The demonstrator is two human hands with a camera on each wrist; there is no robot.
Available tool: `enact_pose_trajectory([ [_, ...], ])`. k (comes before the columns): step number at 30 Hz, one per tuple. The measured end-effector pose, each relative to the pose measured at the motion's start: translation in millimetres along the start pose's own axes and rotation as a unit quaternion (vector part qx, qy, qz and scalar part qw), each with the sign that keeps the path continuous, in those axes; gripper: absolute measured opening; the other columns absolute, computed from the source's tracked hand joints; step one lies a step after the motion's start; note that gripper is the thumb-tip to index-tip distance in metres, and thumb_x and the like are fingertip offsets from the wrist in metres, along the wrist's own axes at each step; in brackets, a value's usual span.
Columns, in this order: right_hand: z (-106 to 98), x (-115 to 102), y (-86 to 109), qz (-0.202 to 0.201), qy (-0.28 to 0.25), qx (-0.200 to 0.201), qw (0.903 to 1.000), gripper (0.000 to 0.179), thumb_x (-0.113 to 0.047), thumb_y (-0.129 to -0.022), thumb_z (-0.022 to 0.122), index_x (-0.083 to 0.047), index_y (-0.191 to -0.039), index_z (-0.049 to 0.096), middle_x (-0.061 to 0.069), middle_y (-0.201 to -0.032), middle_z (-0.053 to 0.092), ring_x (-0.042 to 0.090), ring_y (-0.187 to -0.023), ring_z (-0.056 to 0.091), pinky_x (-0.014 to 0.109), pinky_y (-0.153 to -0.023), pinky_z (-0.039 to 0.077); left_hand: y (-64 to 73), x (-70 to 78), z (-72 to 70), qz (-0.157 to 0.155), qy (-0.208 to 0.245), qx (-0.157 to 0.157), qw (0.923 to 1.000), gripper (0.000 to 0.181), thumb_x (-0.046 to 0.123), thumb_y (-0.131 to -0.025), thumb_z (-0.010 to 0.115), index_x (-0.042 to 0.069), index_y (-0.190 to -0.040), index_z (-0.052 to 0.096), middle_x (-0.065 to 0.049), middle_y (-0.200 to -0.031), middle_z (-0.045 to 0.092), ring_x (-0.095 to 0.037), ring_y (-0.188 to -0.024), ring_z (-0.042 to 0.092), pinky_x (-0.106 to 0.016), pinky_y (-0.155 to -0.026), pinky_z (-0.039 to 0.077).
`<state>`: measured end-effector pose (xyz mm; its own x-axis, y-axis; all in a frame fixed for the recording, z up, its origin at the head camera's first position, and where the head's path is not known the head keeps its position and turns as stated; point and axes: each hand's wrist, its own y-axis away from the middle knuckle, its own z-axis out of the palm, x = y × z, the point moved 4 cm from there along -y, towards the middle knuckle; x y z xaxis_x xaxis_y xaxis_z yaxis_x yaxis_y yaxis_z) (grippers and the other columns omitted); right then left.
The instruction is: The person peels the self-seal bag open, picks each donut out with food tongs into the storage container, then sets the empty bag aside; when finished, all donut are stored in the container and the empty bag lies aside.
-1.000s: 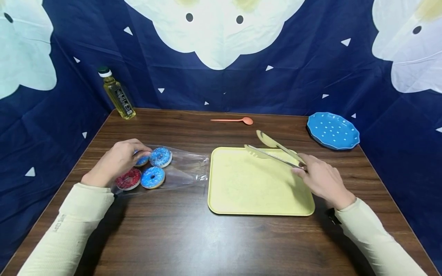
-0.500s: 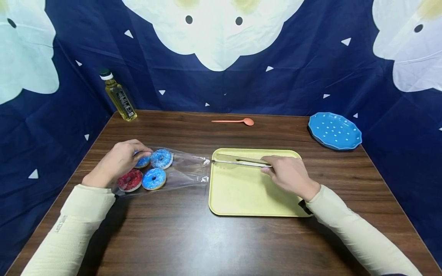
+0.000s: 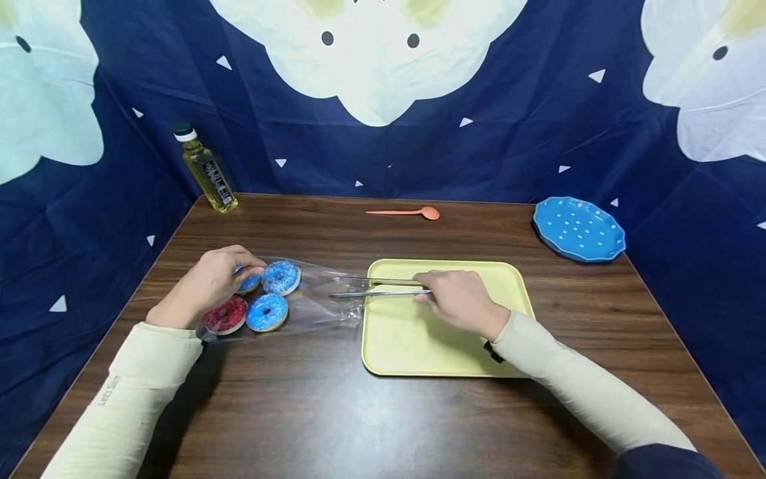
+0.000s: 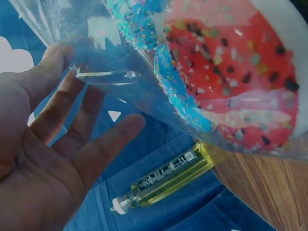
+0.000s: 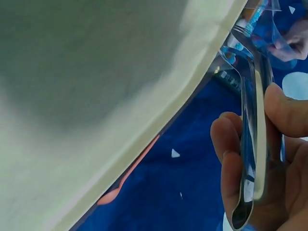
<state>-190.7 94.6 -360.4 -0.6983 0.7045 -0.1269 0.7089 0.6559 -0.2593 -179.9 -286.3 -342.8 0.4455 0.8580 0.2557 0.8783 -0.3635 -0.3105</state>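
Note:
A clear plastic bag [image 3: 320, 307] lies flat with several doughnuts in it. A red-topped doughnut [image 3: 226, 315] and a blue-topped doughnut [image 3: 266, 313] are at the near side, more blue ones behind. My left hand [image 3: 206, 283] pinches the bag's left end between thumb and finger, as the left wrist view shows; it partly covers one blue doughnut. My right hand [image 3: 459, 299] grips a pair of tongs [image 5: 255, 106] over the yellow tray [image 3: 413, 352]. Slightly parted, the tongs' tips point left and overlap the bag's right end, short of the doughnuts.
An oil bottle [image 3: 209, 174] stands at the back left corner. An orange spoon [image 3: 427, 213] lies along the back edge, and a blue dotted plate [image 3: 579, 229] sits at the back right. A dark blue cloth [image 3: 467, 163] hangs behind the table.
My right hand has carried the tongs left across the tray, from its right side to the bag's end. The tongs' arms closed, then parted a little. My left hand stays in place.

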Motion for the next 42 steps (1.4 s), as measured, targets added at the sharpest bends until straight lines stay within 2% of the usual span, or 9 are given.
enact_pose_trajectory([
  [6,10,-11,-13.2,-0.01,-0.009,-0.016,0.9998,0.021,-0.036,-0.092,0.074,-0.017,-0.098,0.067,-0.01,-0.064,0.046,0.011,-0.051,0.046,0.034,-0.037,0.036,1.7,0.1,4.4,-0.018,0.001,-0.027,0.9995,0.013,0.01,-0.094,0.072,-0.001,-0.098,0.078,-0.011,-0.093,0.071,-0.028,-0.084,0.069,-0.05,-0.076,0.056],
  [15,16,-18,-25.6,-0.014,-0.029,-0.064,0.9974,0.04,-0.041,-0.094,0.07,-0.016,-0.125,0.068,-0.006,-0.083,0.064,0.013,-0.056,0.053,0.033,-0.04,0.039,2.9,0.6,5.1,-0.013,-0.004,-0.026,0.9996,0.014,0.011,-0.094,0.073,0.0,-0.101,0.077,-0.013,-0.097,0.072,-0.029,-0.086,0.069,-0.051,-0.079,0.056],
  [18,19,-15,-28.8,-0.001,-0.053,-0.1,0.9936,0.049,-0.042,-0.095,0.069,-0.013,-0.133,0.063,-0.002,-0.097,0.069,0.016,-0.07,0.063,0.036,-0.049,0.049,2.0,0.8,4.8,-0.011,0.003,-0.027,0.9996,0.014,0.01,-0.094,0.072,-0.001,-0.101,0.077,-0.013,-0.097,0.072,-0.03,-0.087,0.069,-0.052,-0.079,0.056],
  [21,22,-13,-31.5,0.013,-0.076,-0.134,0.9879,0.062,-0.042,-0.093,0.073,-0.007,-0.141,0.056,0.006,-0.116,0.069,0.022,-0.094,0.068,0.041,-0.071,0.057,1.9,0.6,3.6,-0.015,0.007,-0.027,0.9995,0.014,0.01,-0.094,0.072,-0.001,-0.101,0.077,-0.013,-0.096,0.072,-0.03,-0.087,0.069,-0.051,-0.079,0.055],
  [24,22,-11,-35.1,0.008,-0.091,-0.141,0.9857,0.057,-0.035,-0.09,0.077,-0.003,-0.133,0.061,0.007,-0.104,0.07,0.022,-0.09,0.068,0.041,-0.075,0.056,2.1,0.0,3.2,-0.019,0.005,-0.031,0.9993,0.014,0.011,-0.095,0.071,0.0,-0.101,0.077,-0.011,-0.096,0.072,-0.029,-0.087,0.068,-0.051,-0.079,0.055],
  [28,19,-13,-41.4,-0.026,-0.095,-0.105,0.9895,0.026,-0.026,-0.089,0.079,-0.007,-0.103,0.068,-0.006,-0.072,0.057,0.012,-0.063,0.055,0.033,-0.056,0.048,2.0,-0.1,3.6,-0.017,0.003,-0.034,0.9993,0.014,0.011,-0.096,0.07,0.001,-0.101,0.077,-0.01,-0.096,0.071,-0.028,-0.086,0.068,-0.051,-0.078,0.056],
  [30,19,-15,-44.4,-0.043,-0.093,-0.084,0.9912,0.02,-0.024,-0.089,0.079,-0.01,-0.092,0.065,-0.009,-0.067,0.052,0.008,-0.058,0.049,0.03,-0.052,0.043,2.1,0.1,4.0,-0.013,0.004,-0.033,0.9994,0.013,0.01,-0.095,0.07,0.0,-0.101,0.077,-0.01,-0.096,0.071,-0.028,-0.086,0.068,-0.05,-0.078,0.056],
  [36,22,-23,-52.8,-0.062,-0.094,-0.059,0.9919,0.021,-0.023,-0.091,0.078,-0.009,-0.091,0.063,-0.008,-0.063,0.047,0.008,-0.054,0.044,0.03,-0.048,0.038,2.8,-0.8,4.6,-0.001,0.008,-0.022,0.9997,0.011,0.006,-0.093,0.072,-0.001,-0.1,0.078,-0.01,-0.093,0.071,-0.026,-0.083,0.068,-0.048,-0.076,0.056],
  [42,26,-29,-62.8,-0.055,-0.081,-0.063,0.9932,0.024,-0.026,-0.091,0.077,-0.006,-0.101,0.068,-0.006,-0.063,0.048,0.011,-0.055,0.048,0.033,-0.051,0.044,3.4,-1.9,3.8,-0.002,0.004,-0.023,0.9997,0.011,0.007,-0.094,0.071,0.0,-0.1,0.077,-0.01,-0.093,0.071,-0.025,-0.083,0.068,-0.048,-0.077,0.057],
])
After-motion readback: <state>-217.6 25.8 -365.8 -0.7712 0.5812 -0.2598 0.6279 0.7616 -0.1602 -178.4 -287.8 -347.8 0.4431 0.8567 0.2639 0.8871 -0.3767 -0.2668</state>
